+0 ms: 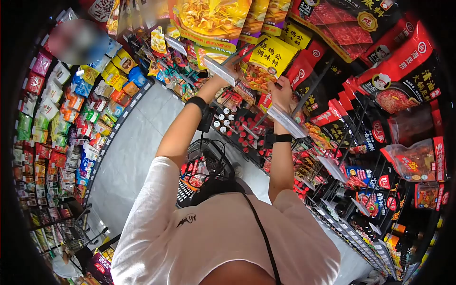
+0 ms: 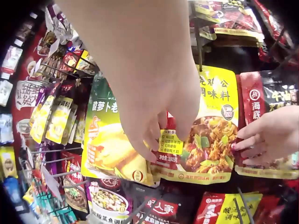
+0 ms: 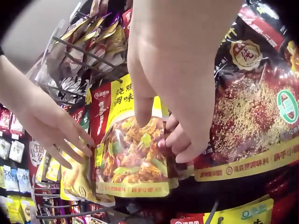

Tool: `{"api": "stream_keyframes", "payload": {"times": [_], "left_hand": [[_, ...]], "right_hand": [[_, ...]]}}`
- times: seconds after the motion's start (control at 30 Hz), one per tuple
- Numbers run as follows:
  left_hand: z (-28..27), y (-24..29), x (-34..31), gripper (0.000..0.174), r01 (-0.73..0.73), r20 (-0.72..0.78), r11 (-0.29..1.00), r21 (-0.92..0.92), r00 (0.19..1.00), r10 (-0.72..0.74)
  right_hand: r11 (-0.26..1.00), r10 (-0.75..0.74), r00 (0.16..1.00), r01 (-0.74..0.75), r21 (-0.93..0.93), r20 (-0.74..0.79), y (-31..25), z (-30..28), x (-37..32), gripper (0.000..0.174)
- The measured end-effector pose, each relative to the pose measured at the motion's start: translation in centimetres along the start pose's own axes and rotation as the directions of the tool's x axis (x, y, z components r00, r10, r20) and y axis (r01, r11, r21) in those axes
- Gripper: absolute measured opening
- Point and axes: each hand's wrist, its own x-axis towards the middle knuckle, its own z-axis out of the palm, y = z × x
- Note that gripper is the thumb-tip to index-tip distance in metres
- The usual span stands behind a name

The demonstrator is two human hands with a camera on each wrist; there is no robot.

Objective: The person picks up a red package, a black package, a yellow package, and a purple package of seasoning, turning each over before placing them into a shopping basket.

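Yellow pouch [image 3: 126, 165], left hand [image 3: 52, 122] spread beside it, empty; right hand [image 3: 180, 105] curled, hold unclear.

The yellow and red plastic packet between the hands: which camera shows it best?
Right wrist: the yellow and red plastic packet shows large, food picture mostly uncovered, though the right hand covers its upper right. Left wrist: the left hand hides its upper left. Head: it looks small and tilted.
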Motion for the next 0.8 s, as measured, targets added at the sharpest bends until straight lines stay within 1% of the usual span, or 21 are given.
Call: {"api": "stream_keyframes", "payload": {"times": [0.07,0.1,0.17,0.2,0.23,0.27,0.3,0.33,0.4,0.47,0.5,0.57,0.67,0.7,0.8], "left_hand": [[0.2,1.0,0.5,0.055,-0.038,-0.105,0.999,-0.025,0.994,0.035],[0.1,0.0,1.0,0.053,-0.018,-0.051,0.992,-0.126,0.999,0.012],[0.7,-4.1,2.8,0.052,-0.024,0.048,1.0,0.002,0.999,0.023],[0.9,-5.2,3.6,0.051,-0.033,0.096,0.997,0.065,0.995,0.026],[-0.2,-2.4,2.8,0.046,-0.062,0.05,0.996,0.06,0.997,0.059],[-1.2,-0.5,2.0,0.045,-0.046,0.082,0.979,-0.197,0.995,0.064],[-2.0,0.9,1.3,0.044,-0.019,0.111,0.898,-0.44,0.991,0.075],[-2.0,0.6,1.3,0.046,-0.01,0.12,0.887,-0.461,0.99,0.073],[-2.0,0.2,1.2,0.049,0.009,0.138,0.864,-0.504,0.988,0.07],[-1.0,-2.5,2.2,0.057,0.079,0.165,0.961,-0.266,0.986,-0.036],[-1.4,-1.9,2.0,0.059,0.119,0.2,0.975,-0.185,0.976,-0.081],[-2.8,0.8,1.5,0.062,0.188,0.259,0.982,-0.019,0.949,-0.177],[-3.0,2.6,1.1,0.066,0.297,0.203,0.943,0.151,0.924,-0.324],[-2.8,2.0,0.7,0.065,0.236,0.159,0.959,0.16,0.952,-0.261],[-2.8,0.1,0.5,0.066,0.194,0.224,0.981,0.011,0.956,-0.191]], "right_hand": [[0.995,0.03,0.996,-0.038,0.098,0.078,-0.6,0.0,0.5,0.036],[0.994,-0.056,0.99,0.043,0.097,0.129,1.0,0.2,1.3,0.032],[0.977,-0.015,0.987,-0.021,0.214,0.162,0.7,0.3,1.3,0.034],[0.961,0.002,0.984,-0.051,0.27,0.18,0.4,0.4,1.4,0.035],[0.964,-0.007,0.98,-0.047,0.262,0.201,0.3,0.3,1.4,0.035],[0.96,0.001,0.977,-0.061,0.272,0.214,0.1,0.3,1.4,0.035],[0.956,0.01,0.974,-0.076,0.283,0.228,-0.1,0.2,1.3,0.035],[0.952,0.019,0.97,-0.092,0.293,0.243,-0.3,0.2,1.2,0.035],[0.967,0.012,0.97,-0.073,0.244,0.243,-0.5,0.3,1.1,0.032],[0.972,0.029,0.973,-0.081,0.22,0.23,-0.5,0.5,0.9,0.03],[0.977,0.026,0.976,-0.07,0.201,0.214,-0.7,0.6,0.8,0.029],[0.986,0.019,0.983,-0.048,0.158,0.18,-0.9,0.6,0.7,0.028],[0.998,-0.013,0.989,0.002,0.07,0.15,-0.6,0.3,0.6,0.028],[0.997,-0.019,0.988,0.008,0.073,0.152,-0.7,0.2,0.5,0.027],[0.997,-0.027,0.985,0.015,0.074,0.169,-1.3,-0.2,-0.1,0.027]]}}
